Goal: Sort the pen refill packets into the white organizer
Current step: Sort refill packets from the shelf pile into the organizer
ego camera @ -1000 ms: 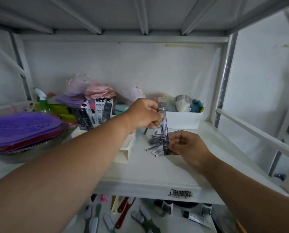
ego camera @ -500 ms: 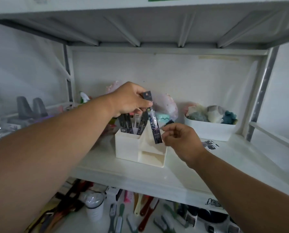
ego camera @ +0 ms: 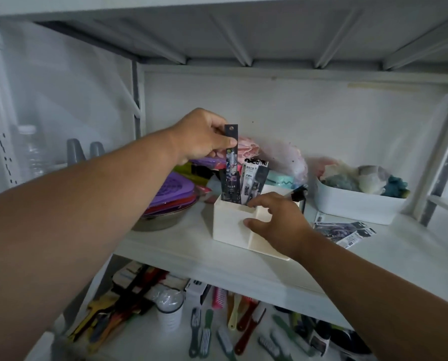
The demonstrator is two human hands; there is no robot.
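The left hand (ego camera: 202, 138) pinches a long, dark, printed refill packet (ego camera: 231, 165) upright, its lower end inside the white organizer's (ego camera: 230, 222) back-left compartment beside other packets (ego camera: 254, 179). The right hand (ego camera: 277, 222), fingers spread, rests on the organizer. More packets (ego camera: 344, 230) lie on the shelf (ego camera: 191, 243).

My white organizer (ego camera: 230, 225) holds black-and-white packets (ego camera: 254, 178); the packet I grip (ego camera: 231, 165) looks dark with purple print, beside purple slotted mats (ego camera: 170, 188).
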